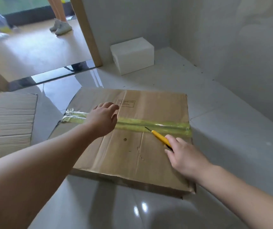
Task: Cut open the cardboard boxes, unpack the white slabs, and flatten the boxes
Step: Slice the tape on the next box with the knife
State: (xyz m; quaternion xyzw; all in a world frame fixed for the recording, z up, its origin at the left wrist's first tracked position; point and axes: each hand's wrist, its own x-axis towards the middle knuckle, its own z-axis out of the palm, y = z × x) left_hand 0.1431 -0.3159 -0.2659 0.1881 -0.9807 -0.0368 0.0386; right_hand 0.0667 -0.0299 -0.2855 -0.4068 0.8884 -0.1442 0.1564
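My right hand is closest to me, over the near right part of the cardboard box, curled round the yellow utility knife. The knife's dark blade tip meets the strip of yellowish tape that runs across the lid from its left edge to its right edge. The box lies flat on the glossy white floor, its flaps closed along the taped seam, so I cannot tell what is inside.

My left hand reaches over the tape near the middle of the lid, fingers loose and spread, gripping nothing; whether the palm touches the cardboard I cannot tell. Just beyond my fingertips is a small printed label in a rectangular frame, its text too small to read. A little round printed mark sits on the near flap.

To the left, by the floor's left edge, lies a stack of flattened cardboard. Farther off, near the far wall beside the wooden door frame, a white block stands on the floor. Past the doorway, a person's feet in light sneakers stand on a wooden floor.
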